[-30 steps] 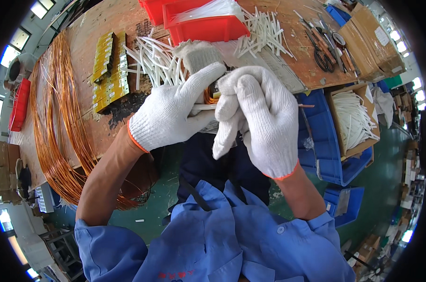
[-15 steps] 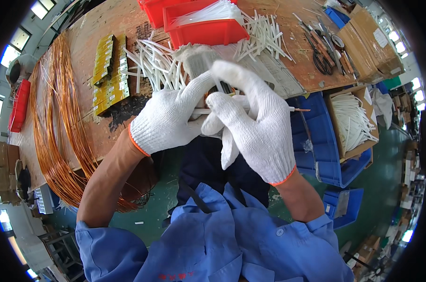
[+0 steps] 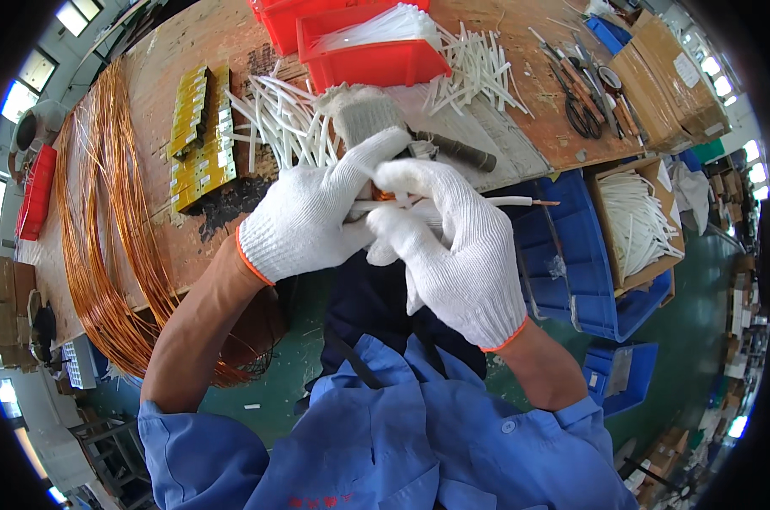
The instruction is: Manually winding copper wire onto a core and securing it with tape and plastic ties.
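Note:
Both my hands wear white knit gloves with orange cuffs, and they meet in front of my body at the table's near edge. My left hand (image 3: 304, 217) is closed around the left part of a copper wire piece (image 3: 380, 195), whose orange winding shows only in a small gap between the gloves. The fingers of my right hand (image 3: 461, 246) are bent and pinch the same piece from the right. A white-sleeved lead (image 3: 511, 201) with a bare copper tip sticks out past my right hand. Most of the piece is hidden by the gloves.
Long copper wires (image 3: 121, 212) and yellow-wrapped blocks (image 3: 202, 144) lie left. White sleeve pieces (image 3: 287, 119) surround a red bin (image 3: 376, 61). Beyond my hands are a grey cloth-wrapped block (image 3: 359, 115) and dark handle (image 3: 457, 151). Scissors (image 3: 582, 115) and a blue crate (image 3: 585, 280) are right.
My right hand's raised index finger has come down and curled onto the piece. The hand has shifted slightly left, showing more of the sleeved lead and uncovering the dark handle.

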`<action>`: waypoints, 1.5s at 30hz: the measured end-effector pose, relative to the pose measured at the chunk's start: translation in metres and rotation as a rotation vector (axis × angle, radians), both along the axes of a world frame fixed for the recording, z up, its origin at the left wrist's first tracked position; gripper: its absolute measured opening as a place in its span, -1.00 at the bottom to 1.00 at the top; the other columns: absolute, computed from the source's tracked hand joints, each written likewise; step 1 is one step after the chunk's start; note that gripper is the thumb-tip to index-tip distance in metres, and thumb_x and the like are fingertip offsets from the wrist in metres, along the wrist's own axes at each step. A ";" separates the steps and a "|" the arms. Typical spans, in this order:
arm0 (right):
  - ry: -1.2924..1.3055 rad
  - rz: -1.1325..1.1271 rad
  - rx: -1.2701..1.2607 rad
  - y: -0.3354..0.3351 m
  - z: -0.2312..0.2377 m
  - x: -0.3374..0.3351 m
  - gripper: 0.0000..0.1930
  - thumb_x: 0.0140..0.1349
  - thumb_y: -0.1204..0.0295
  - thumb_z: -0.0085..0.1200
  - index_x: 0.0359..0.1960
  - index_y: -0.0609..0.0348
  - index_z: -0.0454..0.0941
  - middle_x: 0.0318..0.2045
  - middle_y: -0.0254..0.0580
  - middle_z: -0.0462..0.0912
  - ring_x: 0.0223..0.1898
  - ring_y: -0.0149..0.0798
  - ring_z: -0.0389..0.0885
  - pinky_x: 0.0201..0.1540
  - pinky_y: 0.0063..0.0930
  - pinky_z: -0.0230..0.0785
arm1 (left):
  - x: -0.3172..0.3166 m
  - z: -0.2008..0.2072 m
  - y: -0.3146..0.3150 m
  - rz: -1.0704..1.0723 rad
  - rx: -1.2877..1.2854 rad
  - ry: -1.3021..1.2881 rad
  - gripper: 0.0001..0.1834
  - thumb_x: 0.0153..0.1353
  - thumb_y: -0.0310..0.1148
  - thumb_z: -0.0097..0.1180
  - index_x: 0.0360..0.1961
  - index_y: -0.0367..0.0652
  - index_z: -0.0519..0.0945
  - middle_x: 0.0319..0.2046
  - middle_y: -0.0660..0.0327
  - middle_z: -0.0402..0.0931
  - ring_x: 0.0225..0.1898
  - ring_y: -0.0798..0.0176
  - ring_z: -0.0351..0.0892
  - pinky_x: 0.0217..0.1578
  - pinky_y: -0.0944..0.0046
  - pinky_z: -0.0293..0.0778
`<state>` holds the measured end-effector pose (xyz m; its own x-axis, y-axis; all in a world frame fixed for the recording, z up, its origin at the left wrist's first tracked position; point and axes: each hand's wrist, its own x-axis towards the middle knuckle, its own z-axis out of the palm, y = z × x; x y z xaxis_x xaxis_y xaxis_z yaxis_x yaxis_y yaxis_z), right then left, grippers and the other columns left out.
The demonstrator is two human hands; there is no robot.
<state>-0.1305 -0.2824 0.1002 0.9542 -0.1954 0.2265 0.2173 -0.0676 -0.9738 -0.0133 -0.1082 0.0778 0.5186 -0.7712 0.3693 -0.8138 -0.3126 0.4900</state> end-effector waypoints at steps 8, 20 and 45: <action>0.347 0.240 0.308 -0.015 0.017 -0.007 -0.82 0.61 0.44 0.15 -0.19 0.29 0.63 -0.62 -0.31 0.62 -0.68 -0.57 0.48 -0.62 -0.52 0.29 | -0.003 0.007 0.001 0.042 0.014 0.060 -0.06 0.21 -0.37 0.55 0.62 -0.08 0.41 -0.37 0.03 0.71 -0.35 -0.05 0.83 -0.21 0.11 0.72; 0.135 0.209 0.558 -0.010 0.034 0.010 -0.81 0.66 0.45 0.04 -0.13 0.35 0.57 -0.62 -0.24 0.59 -0.74 -0.45 0.50 -0.67 -0.51 0.32 | 0.000 0.012 0.005 0.028 0.099 0.041 -0.12 0.33 -0.06 0.47 0.59 -0.02 0.38 -0.45 0.08 0.76 -0.42 -0.13 0.83 -0.34 -0.01 0.75; 0.011 0.050 -1.389 -0.101 -0.080 -0.033 -0.60 0.40 0.00 0.31 -0.44 0.03 0.66 -0.52 -0.15 0.66 -0.42 0.03 0.71 -0.37 -0.12 0.51 | -0.010 0.052 -0.057 0.246 0.311 -0.066 -0.34 0.35 0.20 0.36 -0.13 -0.34 0.63 -0.26 -0.19 0.68 -0.14 -0.36 0.78 -0.10 -0.15 0.67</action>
<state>-0.1639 -0.3833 0.0205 0.9563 0.2154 0.1979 0.2413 -0.9632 -0.1181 -0.0233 -0.1651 0.1295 0.6845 -0.7072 0.1767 -0.7228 -0.6270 0.2906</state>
